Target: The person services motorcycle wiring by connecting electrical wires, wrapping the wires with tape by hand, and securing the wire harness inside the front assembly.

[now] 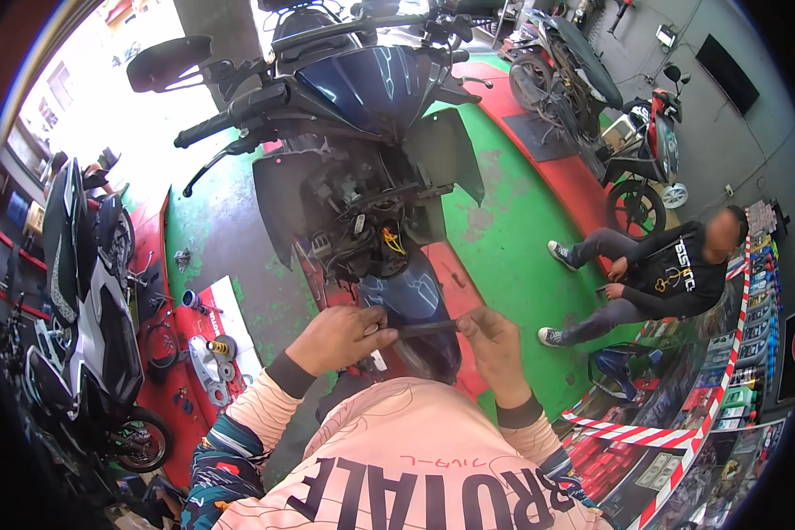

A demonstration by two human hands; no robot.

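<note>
Left hand (340, 341) and right hand (495, 346): each pinches one end of a narrow dark strip (428, 329), thumb against fingers. The strip lies between them, at the near side of the dark-blue scooter (358, 84), crossing its front fender (406, 296) in view (contact cannot be told). Judged risks: a slack pinch could drop the strip against the fender; uneven pull could bend it; exposed yellow wires (393, 240) in the scooter's stripped front could snag if brushed. Count: hands, two; strip, one; dark-blue scooter, one; yellow coil spring (224, 347) left of it, one; seated person (680, 269) right of it, one; parked motorcycles (561, 84) beyond that person, two.
</note>
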